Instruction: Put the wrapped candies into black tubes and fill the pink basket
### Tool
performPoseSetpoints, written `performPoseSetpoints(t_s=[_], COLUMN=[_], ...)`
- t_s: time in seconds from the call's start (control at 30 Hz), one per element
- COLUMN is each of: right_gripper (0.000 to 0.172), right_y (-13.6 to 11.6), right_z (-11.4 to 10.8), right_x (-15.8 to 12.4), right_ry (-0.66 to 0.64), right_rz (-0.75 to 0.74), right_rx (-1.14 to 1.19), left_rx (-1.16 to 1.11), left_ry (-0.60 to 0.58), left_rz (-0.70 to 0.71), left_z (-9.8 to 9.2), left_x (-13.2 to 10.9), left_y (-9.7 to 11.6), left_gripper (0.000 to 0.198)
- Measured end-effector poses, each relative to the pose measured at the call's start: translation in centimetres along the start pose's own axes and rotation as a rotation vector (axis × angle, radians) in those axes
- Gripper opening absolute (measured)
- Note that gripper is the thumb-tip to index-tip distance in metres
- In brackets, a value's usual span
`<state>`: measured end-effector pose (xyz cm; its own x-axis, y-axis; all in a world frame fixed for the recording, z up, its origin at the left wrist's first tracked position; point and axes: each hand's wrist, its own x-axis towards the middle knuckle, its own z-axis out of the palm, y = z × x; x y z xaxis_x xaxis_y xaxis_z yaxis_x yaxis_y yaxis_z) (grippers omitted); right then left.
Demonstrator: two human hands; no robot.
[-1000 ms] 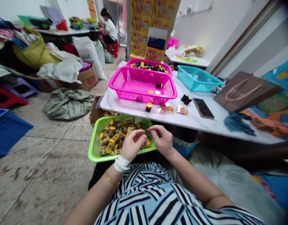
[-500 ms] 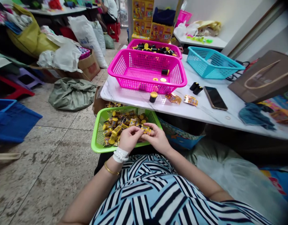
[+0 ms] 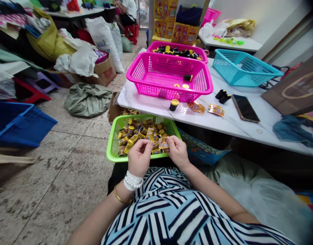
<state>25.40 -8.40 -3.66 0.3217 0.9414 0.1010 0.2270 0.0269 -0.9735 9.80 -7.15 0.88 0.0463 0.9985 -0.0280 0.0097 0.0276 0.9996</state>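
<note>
Over the green basket (image 3: 110, 155), my pinched left grip (image 3: 139, 157) is parting from the wrapper (image 3: 163, 142), leaving my right grip (image 3: 178, 152) holding it.

At left above the lime-green basket (image 3: 111, 146), passage is left open; forward reach is obstructed by the white tabletop (image 3: 146, 103) and front magenta basket (image 3: 151, 87)

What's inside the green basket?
A heap of small labelled pots, several showing yellow lids. The heap hides most of the bottom of the green basket; the left hand, right hand and the wrapper it holds block part of the near side.
</note>
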Motion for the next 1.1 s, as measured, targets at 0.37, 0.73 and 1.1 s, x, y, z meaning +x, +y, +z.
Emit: performPoseSetpoints(t_s=[0.37, 0.73, 1.1], right_gripper=[0.031, 0.026, 0.031], right_y=[-0.8, -1.2, -7.1], right_z=[0.4, 1.5, -3.0], right_x=[-0.8, -0.9, 10.7], right_ry=[0.012, 0.03, 0.233], right_rz=[-0.251, -0.539, -0.519], right_rx=[-0.195, -0.366, -0.868], left_rx=[0.096, -0.098, -0.347], left_ry=[-0.03, -0.007, -0.108], left_rz=[0.096, -0.153, -0.468], left_z=[0.3, -0.3, -1.6], left_x=[-0.5, 0.0, 1.8], left_y=[-0.8, -0.7, -0.2], left_gripper=[0.018, 0.023, 0.038])
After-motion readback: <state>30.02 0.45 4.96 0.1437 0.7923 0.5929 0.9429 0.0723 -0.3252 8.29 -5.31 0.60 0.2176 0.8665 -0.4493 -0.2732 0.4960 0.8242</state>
